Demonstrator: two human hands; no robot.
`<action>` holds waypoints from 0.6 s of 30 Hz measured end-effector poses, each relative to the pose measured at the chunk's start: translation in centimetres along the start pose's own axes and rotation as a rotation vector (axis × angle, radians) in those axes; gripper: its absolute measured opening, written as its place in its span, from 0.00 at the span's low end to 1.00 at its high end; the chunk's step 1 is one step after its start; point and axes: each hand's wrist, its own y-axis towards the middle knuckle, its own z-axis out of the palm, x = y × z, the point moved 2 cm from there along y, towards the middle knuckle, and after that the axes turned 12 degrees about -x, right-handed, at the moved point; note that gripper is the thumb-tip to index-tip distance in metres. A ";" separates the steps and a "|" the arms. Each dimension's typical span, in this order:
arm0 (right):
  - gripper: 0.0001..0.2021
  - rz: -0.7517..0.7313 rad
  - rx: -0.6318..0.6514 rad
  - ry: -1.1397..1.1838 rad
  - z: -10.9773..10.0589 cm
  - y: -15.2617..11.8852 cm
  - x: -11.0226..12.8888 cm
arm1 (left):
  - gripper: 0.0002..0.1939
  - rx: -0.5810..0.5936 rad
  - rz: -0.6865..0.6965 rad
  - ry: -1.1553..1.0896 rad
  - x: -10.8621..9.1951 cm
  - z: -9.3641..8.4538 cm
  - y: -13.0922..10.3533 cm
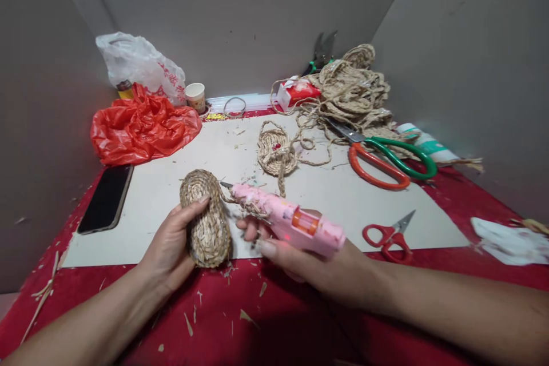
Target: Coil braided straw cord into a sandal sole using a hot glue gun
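Observation:
A woven straw sole, narrow at its waist, is held upright in my left hand, thumb across its face. My right hand grips a pink glue gun; its dark nozzle points left at the sole's right edge. A strand of braided straw runs between the sole and the gun, partly hidden behind the gun. Beyond them, a woven straw slipper with a small red spot lies on the white board, and a braided cord trails from it.
Large green-and-red scissors and small red scissors lie at right. Behind are a braided straw pile and a red tissue pack. At left are a phone, a red bag and a paper cup.

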 end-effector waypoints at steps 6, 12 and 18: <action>0.14 -0.021 0.062 -0.120 -0.1 -0.6 -1.2 | 0.09 0.002 -0.004 -0.018 0.1 -0.4 0.5; 0.14 -0.133 0.041 -0.318 0.1 -0.5 -1.3 | 0.09 -0.037 -0.036 -0.040 -0.2 -0.3 0.5; 0.11 -0.159 -0.001 -0.298 0.1 -0.5 -1.1 | 0.08 -0.073 -0.060 -0.032 -0.3 -0.1 0.2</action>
